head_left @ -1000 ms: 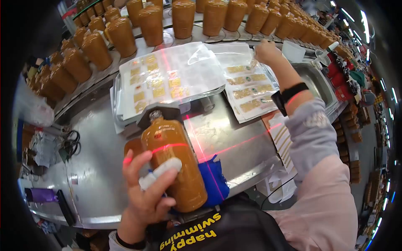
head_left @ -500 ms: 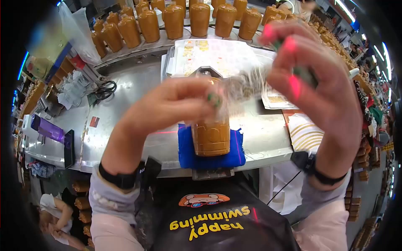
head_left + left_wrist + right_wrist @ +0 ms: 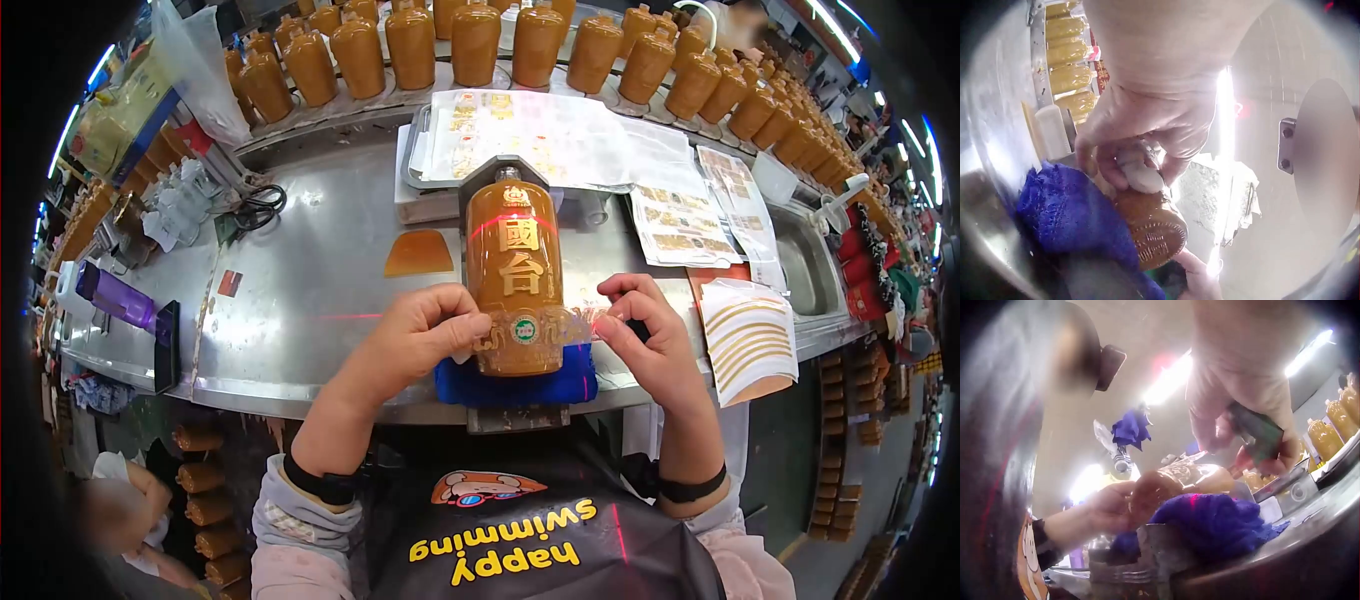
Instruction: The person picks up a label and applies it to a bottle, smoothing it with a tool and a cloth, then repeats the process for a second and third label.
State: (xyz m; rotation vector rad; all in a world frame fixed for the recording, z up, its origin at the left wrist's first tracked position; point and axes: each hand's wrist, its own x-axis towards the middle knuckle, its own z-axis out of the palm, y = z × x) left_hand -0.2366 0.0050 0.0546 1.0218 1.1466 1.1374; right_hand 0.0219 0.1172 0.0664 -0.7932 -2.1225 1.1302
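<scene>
Both hands (image 3: 425, 335) pinching film on bottle (image 3: 515, 280)

Room is on the left side, right and rear are crowded.
Bare table (image 3: 300, 300) left of the bottle (image 3: 514, 270) is passable; sticker sheets (image 3: 690, 225) and a paper stack (image 3: 748, 340) block right, tray (image 3: 415, 160) and bottle rows (image 3: 420, 45) block behind.

One brown ceramic bottle with gold characters (image 3: 514, 280) lies on one blue cloth pad (image 3: 515, 385) on the steel desk (image 3: 310, 300). One orange scraper card (image 3: 419, 254), one black pair of scissors (image 3: 258, 208) and one purple box (image 3: 120, 308) lie there. Two hands show.
</scene>
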